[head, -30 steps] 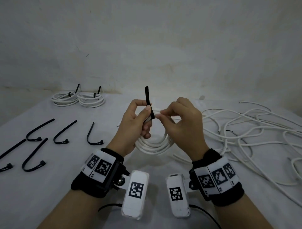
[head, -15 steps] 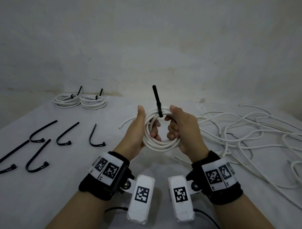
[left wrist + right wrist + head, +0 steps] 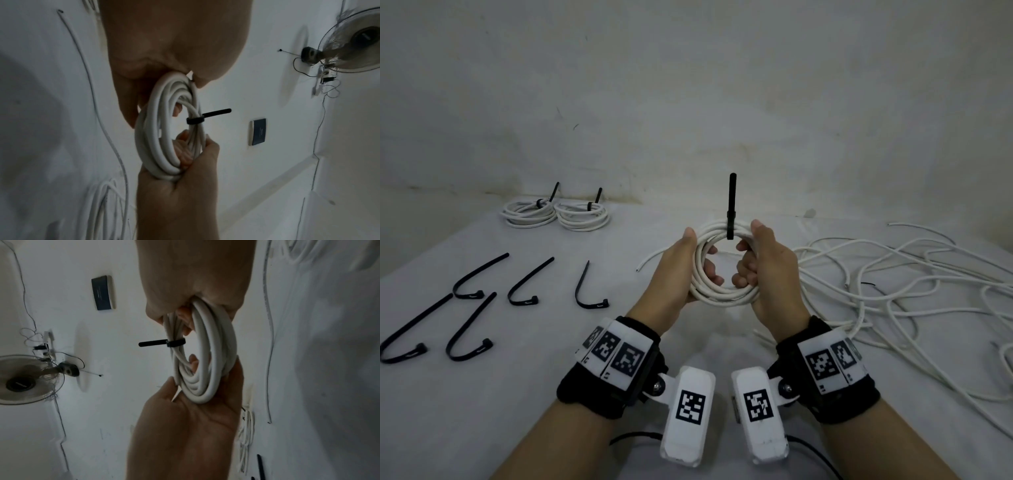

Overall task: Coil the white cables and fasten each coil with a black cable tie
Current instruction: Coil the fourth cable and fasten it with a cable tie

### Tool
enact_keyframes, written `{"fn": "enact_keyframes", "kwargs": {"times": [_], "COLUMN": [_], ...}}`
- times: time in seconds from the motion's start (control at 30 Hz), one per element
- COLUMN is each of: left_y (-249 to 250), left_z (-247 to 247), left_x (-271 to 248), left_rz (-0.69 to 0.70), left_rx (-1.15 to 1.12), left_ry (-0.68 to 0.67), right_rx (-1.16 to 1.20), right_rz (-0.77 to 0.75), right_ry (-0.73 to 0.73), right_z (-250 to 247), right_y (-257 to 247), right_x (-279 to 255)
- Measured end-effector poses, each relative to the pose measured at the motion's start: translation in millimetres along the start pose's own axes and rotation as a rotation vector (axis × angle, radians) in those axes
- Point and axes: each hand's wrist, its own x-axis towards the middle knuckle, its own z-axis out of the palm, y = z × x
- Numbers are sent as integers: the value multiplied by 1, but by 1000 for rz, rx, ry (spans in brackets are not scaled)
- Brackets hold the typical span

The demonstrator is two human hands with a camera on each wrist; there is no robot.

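Note:
A white cable coil (image 3: 722, 294) is held upright above the table between both hands. My left hand (image 3: 681, 270) grips its left side, fingers curled through the ring. My right hand (image 3: 763, 270) grips its right side the same way. A black cable tie (image 3: 730, 209) is closed round the top of the coil, its tail pointing straight up. The left wrist view shows the coil (image 3: 164, 129) with the tie (image 3: 205, 117) round it; the right wrist view shows the same coil (image 3: 207, 353) and tie (image 3: 164, 343).
Two tied coils (image 3: 554, 214) lie at the back left by the wall. Several loose black ties (image 3: 482, 301) lie on the left of the table. A tangle of loose white cable (image 3: 893, 284) covers the right side. One loose cable end (image 3: 650, 262) lies behind my left hand.
My hands left the tie and took the coil by its two sides. The coil rose and now stands upright, with the tie's tail pointing up.

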Motion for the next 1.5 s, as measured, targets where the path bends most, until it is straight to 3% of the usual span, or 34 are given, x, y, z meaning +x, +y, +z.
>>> {"fn": "enact_keyframes", "kwargs": {"times": [0.27,0.4,0.6,0.87,1.0,1.13,1.3,1.5], "left_y": [14,30,38,16,6,9,11,2], "left_z": [-20,-50,-104,-122,-127,-130,-138,-142], "left_x": [29,73,143,215,238,249,248,250], "left_rz": [-57,-81,-197,-274,-326,-191,-236,-173], "left_rx": [49,57,182,376,321,715,1356,1463], "left_ry": [84,159,291,360,391,397,150,109], "right_rx": [-298,-802,-1210,-1262,-1238,-1229,-1205,-1180], "right_rz": [-57,-233,-96,-106,-106,-113,-122,-125], "right_ry": [-65,-188,-432,-482,-482,-479,-456,-449], "right_z": [-20,-38,-50,-47,-48,-49,-47,-46], "right_y": [25,45,62,63,63,64,65,66], "right_x": [33,47,52,52,50,50,50,49]}}
